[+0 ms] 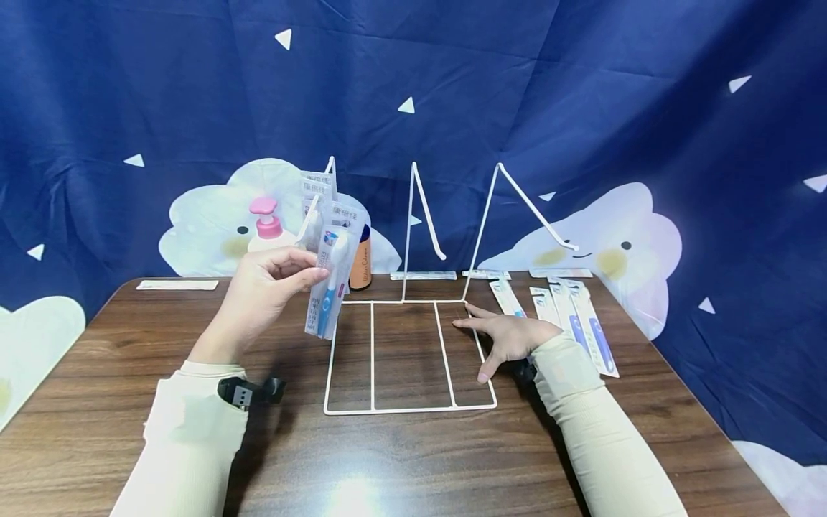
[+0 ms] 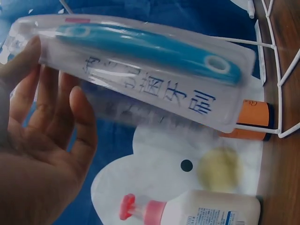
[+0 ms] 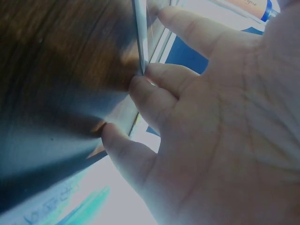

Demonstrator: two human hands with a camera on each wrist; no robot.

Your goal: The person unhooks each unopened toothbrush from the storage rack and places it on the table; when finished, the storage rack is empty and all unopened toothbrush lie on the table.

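The left hand point(image 1: 261, 291) pinched a packaged toothbrush point(image 1: 328, 287) between thumb and fingertips and held it upright above the counter point(image 1: 129, 402), just at the near left corner of the white wire rack point(image 1: 407, 359); judged from the grip at the pack's upper edge, the pack hung free so that its hanger end could meet the rack's left prong point(image 1: 310, 215), where other packs point(image 1: 318, 190) already hung. The right hand point(image 1: 510, 336) lay flat, fingers spread and straight, on the right side of the rack's base, apparently to steady the frame. More packaged toothbrushes point(image 1: 575, 319) lay on the counter just right of that hand. A pump bottle point(image 1: 266, 226) and an orange bottle point(image 1: 360, 262) stood at the far side, behind the rack. The left wrist view showed what the head view did not: the blue handle and printed characters through the clear blister point(image 2: 140, 65), and fingers point(image 2: 51, 101) supporting its back. The right wrist view showed fingertips point(image 3: 150, 91) pressed against the wire, though it was blurred.
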